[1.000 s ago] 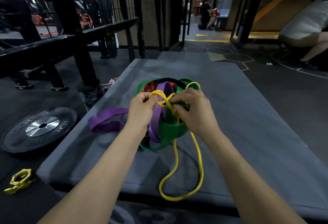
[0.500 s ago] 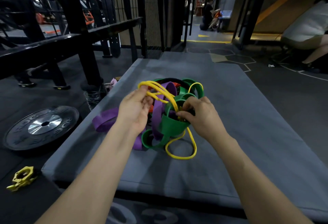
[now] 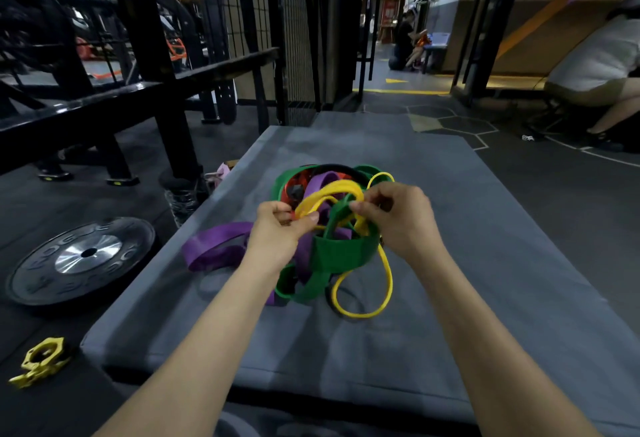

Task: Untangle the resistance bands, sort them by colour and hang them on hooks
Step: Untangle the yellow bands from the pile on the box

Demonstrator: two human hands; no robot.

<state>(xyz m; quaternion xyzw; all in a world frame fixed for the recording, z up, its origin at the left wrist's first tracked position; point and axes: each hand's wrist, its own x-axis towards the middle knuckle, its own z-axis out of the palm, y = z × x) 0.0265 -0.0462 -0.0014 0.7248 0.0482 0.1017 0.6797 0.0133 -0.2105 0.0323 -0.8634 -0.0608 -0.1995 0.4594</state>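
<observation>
A: L hand (image 3: 280, 229) – yellow band (image 3: 384, 277) is pinched at thumb and fingertips, over the tangle (image 3: 329, 229) on the mat (image 3: 485, 263).

B: R hand (image 3: 398, 218) too – fingers are curled on a yellow strand, right by a green band (image 3: 346, 253).

A: The yellow loops are bridged between both sets of fingertips; the long loop is hung down below the R fingers, toward the wearer. Both hands equally near.

B: Probably to be drawn out through the green. Writing?

A: Raised letters on the plate (image 3: 83, 256), not readable. No hooks seen.
</observation>
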